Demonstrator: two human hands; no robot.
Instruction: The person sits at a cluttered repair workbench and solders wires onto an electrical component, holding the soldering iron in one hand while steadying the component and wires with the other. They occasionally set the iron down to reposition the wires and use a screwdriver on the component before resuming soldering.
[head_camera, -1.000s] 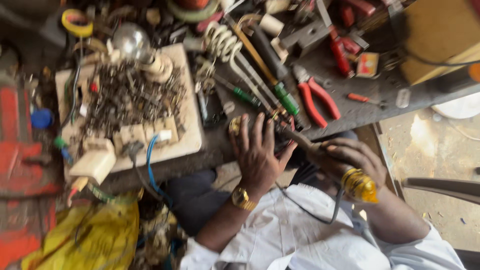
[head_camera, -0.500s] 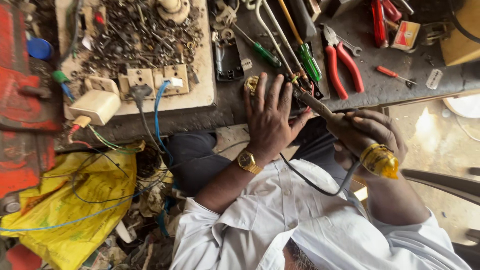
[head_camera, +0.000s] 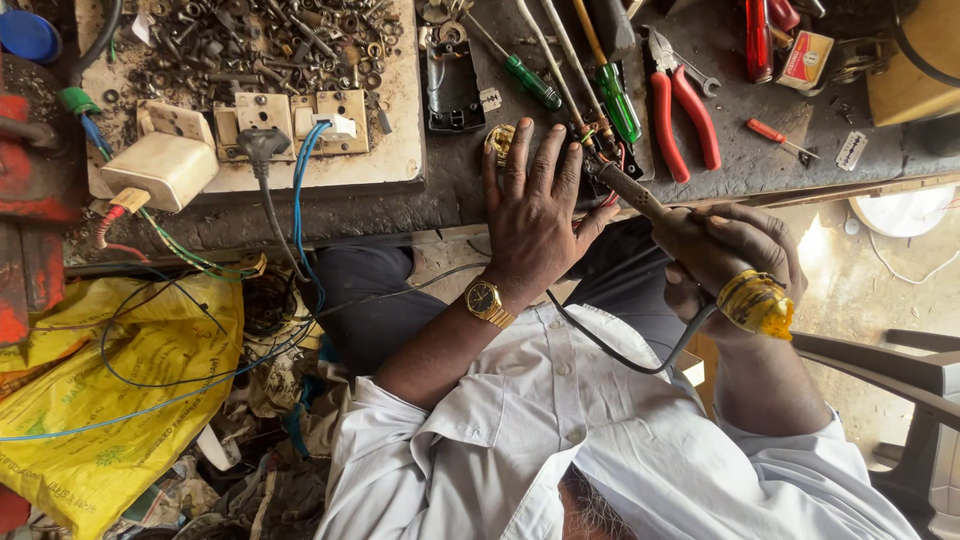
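Note:
My left hand (head_camera: 535, 215), with a gold wristwatch (head_camera: 487, 298), lies palm down on the dark workbench (head_camera: 760, 165), fingers spread. Its fingertips touch small wired parts, and a small brass-coloured part (head_camera: 500, 142) sits by the index finger. My right hand (head_camera: 725, 250), wearing a gold bracelet (head_camera: 755, 300), is closed round the handle of a soldering iron (head_camera: 635, 195). The iron's tip points up-left at the wires beside my left fingers. Its black cable (head_camera: 620, 355) loops down across my white shirt.
Red-handled pliers (head_camera: 680, 105), green screwdrivers (head_camera: 618, 100), a small red screwdriver (head_camera: 775, 132) and a black plastic casing (head_camera: 452, 90) lie on the bench. At left is a white board (head_camera: 400, 165) with loose screws, wall sockets (head_camera: 290, 115) and a white adapter (head_camera: 165, 168). Yellow bag (head_camera: 110, 400) lies below.
The view has tilted down and drawn closer to the bench edge. My left hand has flattened onto the bench with its fingers forward, and the iron's tip has moved in beside them.

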